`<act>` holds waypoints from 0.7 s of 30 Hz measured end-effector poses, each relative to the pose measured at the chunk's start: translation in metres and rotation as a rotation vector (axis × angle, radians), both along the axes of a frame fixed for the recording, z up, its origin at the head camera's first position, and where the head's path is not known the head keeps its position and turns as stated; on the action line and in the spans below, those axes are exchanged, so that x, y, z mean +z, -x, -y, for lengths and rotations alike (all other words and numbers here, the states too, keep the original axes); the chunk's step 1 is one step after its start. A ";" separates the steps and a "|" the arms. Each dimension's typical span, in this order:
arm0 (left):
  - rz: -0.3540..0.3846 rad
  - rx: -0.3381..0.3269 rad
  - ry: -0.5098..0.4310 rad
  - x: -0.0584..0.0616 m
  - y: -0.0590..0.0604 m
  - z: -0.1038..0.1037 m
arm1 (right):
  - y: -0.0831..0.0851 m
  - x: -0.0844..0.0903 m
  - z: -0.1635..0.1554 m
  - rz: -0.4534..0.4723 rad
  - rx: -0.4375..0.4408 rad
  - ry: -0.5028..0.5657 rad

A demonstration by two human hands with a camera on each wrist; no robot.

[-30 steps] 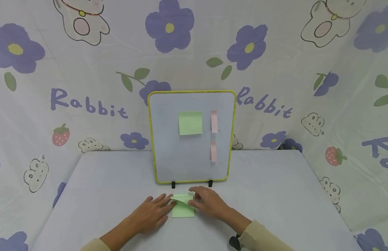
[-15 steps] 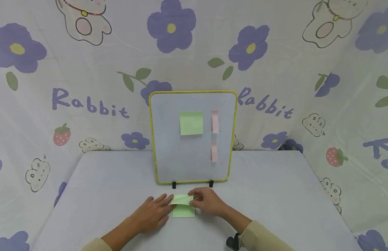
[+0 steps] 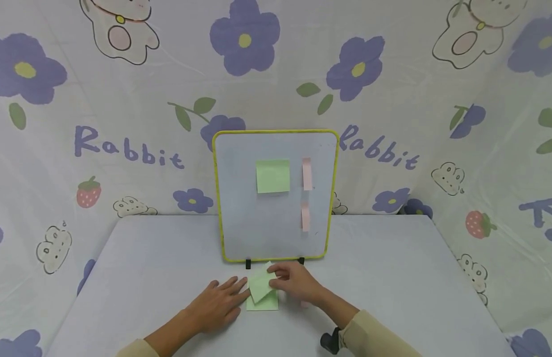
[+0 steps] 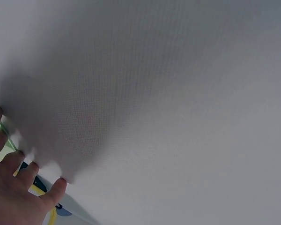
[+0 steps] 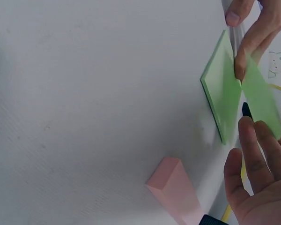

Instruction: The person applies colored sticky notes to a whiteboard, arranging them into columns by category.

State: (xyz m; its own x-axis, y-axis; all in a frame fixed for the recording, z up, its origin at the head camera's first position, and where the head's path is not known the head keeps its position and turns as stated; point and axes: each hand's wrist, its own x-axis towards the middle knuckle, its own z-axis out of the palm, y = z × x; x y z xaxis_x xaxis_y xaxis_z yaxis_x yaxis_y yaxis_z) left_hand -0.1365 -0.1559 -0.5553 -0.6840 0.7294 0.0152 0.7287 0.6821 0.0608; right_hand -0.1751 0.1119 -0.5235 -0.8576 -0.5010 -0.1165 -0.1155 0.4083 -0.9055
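Note:
A pad of green sticky notes (image 3: 269, 303) lies on the white table in front of the board. My left hand (image 3: 215, 305) rests flat beside it, fingers spread, with fingertips touching the pad's left edge. Between thumb and fingers, my right hand (image 3: 298, 282) pinches the top sheet, a green sticky note (image 3: 261, 285), which is turned at an angle above the pad. In the right wrist view the sticky note (image 5: 262, 101) stands raised from the pad (image 5: 222, 93); whether an edge still sticks to it, I cannot tell. A pink sticky-note pad (image 5: 175, 187) lies near the right hand.
A yellow-rimmed whiteboard (image 3: 262, 228) stands upright on black feet (image 3: 248, 264) just behind the hands. It bears a green sticky note (image 3: 273, 176) and two narrow pink strips (image 3: 306, 173). A patterned cloth (image 3: 276, 104) hangs behind the table.
The right hand has lifted the top sheet from the pad, and the sheet has turned from folded back to a slanted position. The left hand stays in place.

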 end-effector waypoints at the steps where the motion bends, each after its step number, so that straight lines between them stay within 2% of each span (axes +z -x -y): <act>1: -0.001 0.001 0.002 0.000 0.000 0.000 | 0.001 0.001 0.000 0.001 -0.004 -0.002; 7: 0.005 0.013 0.032 0.002 0.000 -0.001 | 0.005 0.014 -0.003 -0.074 -0.015 -0.007; 15: -0.051 -0.007 0.014 0.000 -0.001 0.000 | 0.016 0.032 -0.005 -0.193 -0.064 -0.011; 21: -0.037 -0.005 0.022 -0.003 -0.001 0.001 | 0.025 0.048 -0.007 -0.240 -0.136 0.052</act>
State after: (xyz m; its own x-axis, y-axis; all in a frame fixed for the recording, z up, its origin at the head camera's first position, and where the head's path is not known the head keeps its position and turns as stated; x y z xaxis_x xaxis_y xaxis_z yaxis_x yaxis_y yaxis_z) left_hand -0.1358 -0.1567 -0.5584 -0.6798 0.7330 0.0242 0.7334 0.6795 0.0191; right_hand -0.2000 0.1187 -0.4758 -0.9173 -0.3793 0.1211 -0.2767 0.3884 -0.8790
